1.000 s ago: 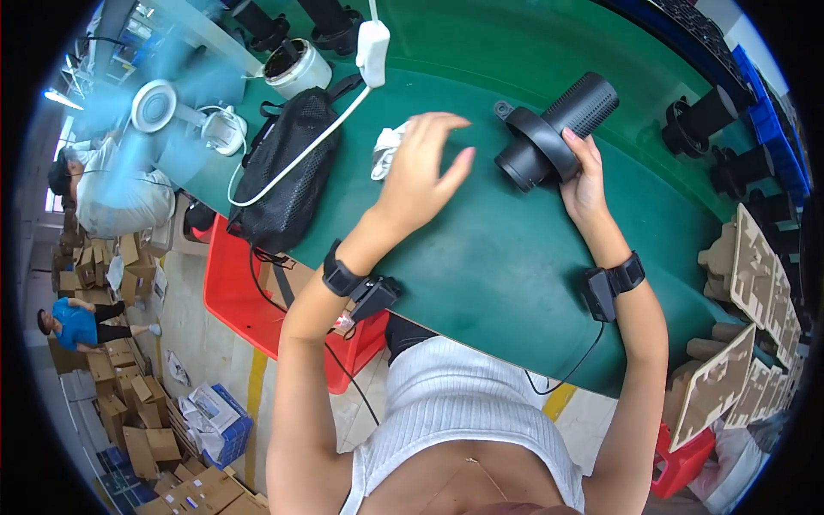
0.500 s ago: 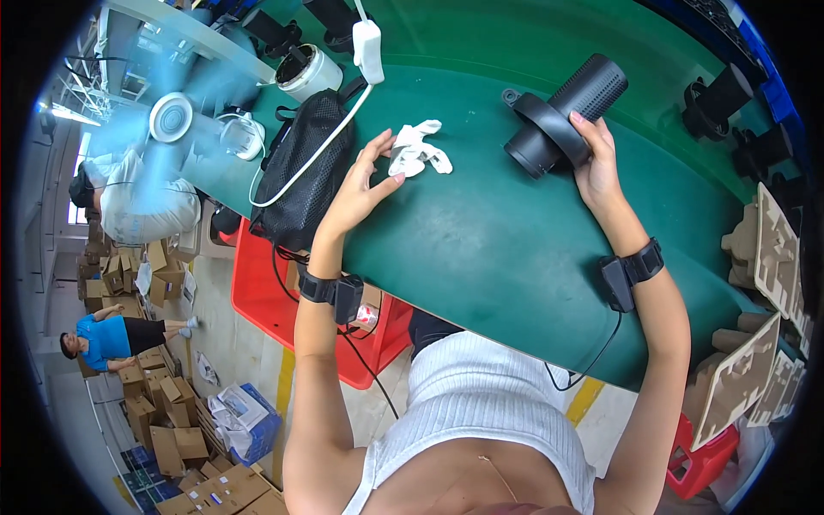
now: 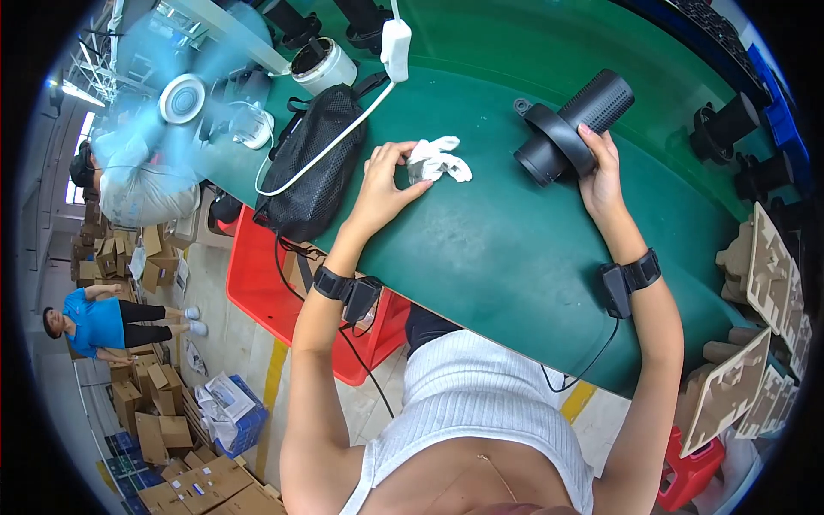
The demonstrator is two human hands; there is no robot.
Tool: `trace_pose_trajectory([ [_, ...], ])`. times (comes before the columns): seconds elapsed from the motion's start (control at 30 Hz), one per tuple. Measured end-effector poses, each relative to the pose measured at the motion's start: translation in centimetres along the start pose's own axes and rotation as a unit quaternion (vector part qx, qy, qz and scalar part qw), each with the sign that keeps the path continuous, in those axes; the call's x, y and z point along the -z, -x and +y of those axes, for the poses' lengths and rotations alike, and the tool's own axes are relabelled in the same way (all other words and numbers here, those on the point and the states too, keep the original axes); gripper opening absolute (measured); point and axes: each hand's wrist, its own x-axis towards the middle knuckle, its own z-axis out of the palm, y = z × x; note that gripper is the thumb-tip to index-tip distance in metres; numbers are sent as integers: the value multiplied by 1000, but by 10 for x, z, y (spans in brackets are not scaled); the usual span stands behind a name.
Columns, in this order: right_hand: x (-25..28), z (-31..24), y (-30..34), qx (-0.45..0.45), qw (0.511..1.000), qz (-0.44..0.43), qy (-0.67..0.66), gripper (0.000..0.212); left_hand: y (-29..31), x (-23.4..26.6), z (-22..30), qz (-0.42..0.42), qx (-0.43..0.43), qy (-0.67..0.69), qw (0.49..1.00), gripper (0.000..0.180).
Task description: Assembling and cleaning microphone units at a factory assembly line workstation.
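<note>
My right hand [image 3: 603,176] grips a black cylindrical device [image 3: 562,137] with a slotted barrel, a wide round collar and a small ringed tab. It is tilted over the green table, its slotted end pointing up and right. My left hand [image 3: 388,184] is at a crumpled white cloth [image 3: 440,160] lying on the table. Its thumb and fingers are apart, curved around the cloth's left side, with the fingertips at its edge. Whether they press on it I cannot make out. Both wrists wear black straps with small boxes and cables.
Left of my left hand lies a black mesh bag [image 3: 318,163], crossed by a white cable with a switch [image 3: 396,50]. Beyond are a white tub [image 3: 324,67] and a running fan [image 3: 181,99]. More black devices [image 3: 725,127] and cardboard trays [image 3: 730,390] are at right. Two people are at left.
My left hand has moved right, closer around the white cloth. My right hand still holds the black device. The whole view has shifted slightly.
</note>
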Motion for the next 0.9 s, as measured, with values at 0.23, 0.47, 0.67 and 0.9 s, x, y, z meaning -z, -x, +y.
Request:
trace_pose_trajectory([
  [0.23, 1, 0, -2, 5, 1000, -9, 7, 43, 1, 0, 24, 12, 34, 31, 999, 44],
  [0.47, 5, -3, 1, -80, 985, -129, -78, 47, -5, -8, 42, 73, 5, 100, 992, 40],
  [0.67, 0, -7, 5, -166, 907, -325, -208, 64, -16, -16, 67, 71, 26, 78, 994, 40],
  [0.9, 12, -2, -4, -249, 879, -254, -317, 59, -23, -34, 77, 59, 50, 257, 963, 36],
])
